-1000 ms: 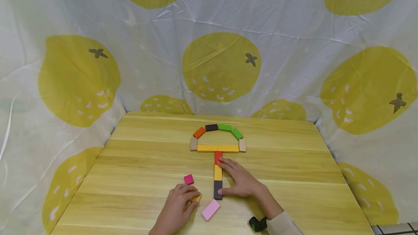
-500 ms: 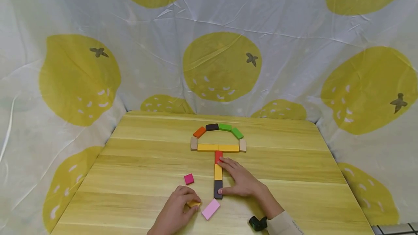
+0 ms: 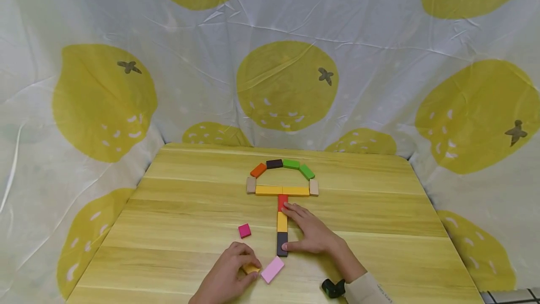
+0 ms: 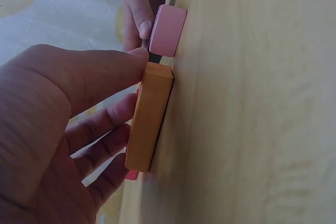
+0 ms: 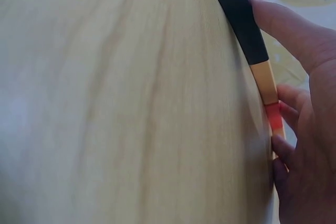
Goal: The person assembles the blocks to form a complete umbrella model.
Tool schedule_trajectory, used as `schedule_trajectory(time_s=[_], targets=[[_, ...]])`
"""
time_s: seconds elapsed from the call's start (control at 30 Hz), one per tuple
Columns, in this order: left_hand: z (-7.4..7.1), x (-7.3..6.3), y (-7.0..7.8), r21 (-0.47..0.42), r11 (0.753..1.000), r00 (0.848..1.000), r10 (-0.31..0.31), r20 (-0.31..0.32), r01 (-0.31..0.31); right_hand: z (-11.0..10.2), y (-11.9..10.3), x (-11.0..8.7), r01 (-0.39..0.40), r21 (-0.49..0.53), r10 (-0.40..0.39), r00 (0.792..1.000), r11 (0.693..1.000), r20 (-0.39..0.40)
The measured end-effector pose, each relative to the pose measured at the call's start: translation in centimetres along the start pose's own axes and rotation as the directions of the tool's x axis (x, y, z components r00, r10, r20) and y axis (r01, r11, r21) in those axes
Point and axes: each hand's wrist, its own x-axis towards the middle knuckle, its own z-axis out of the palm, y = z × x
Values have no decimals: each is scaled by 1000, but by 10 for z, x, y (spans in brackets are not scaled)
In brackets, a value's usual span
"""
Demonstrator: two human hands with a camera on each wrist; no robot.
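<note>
My left hand [image 3: 231,269] pinches a yellow block [image 3: 251,269] at the near left of the table. In the left wrist view, the thumb is at one end of this yellow block [image 4: 149,116] and the fingers are along its side. Close to its right lies a pink block [image 3: 273,270]. A small magenta block [image 3: 244,231] sits just beyond the left hand. My right hand [image 3: 314,233] rests on a straight column of blocks. Its thumb touches the black block [image 3: 282,240] and its fingertips touch the red block [image 3: 282,201]; a yellow block [image 3: 282,222] lies between those two.
Beyond the column, two long yellow blocks [image 3: 270,191] form a bar. Above it curves an arch of wooden, orange [image 3: 258,170], black and green blocks [image 3: 291,164]. A black object [image 3: 333,289] is by the right wrist. A lemon-patterned curtain [image 3: 287,86] hangs behind the table.
My left hand has shifted slightly toward the near edge, and the yellow block in it has moved the same way. The right hand stays on the column.
</note>
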Motion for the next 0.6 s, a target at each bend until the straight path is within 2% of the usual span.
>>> schedule_trajectory(time_s=[0.07,0.23,0.43,0.6], targets=[[1,-1,0,-7,1000,1000,17,6,-17,0,0,0,1,2,-1,1000,1000,1],[4,-4,0,-6,996,996,84,-26,-84,0,0,0,-2,-3,2,1000,1000,2],[4,-5,-1,-19,997,997,73,-15,-73,0,0,0,-3,-4,3,1000,1000,1],[-2,-7,-7,-28,997,997,77,-26,-78,0,0,0,1,2,-1,1000,1000,3]])
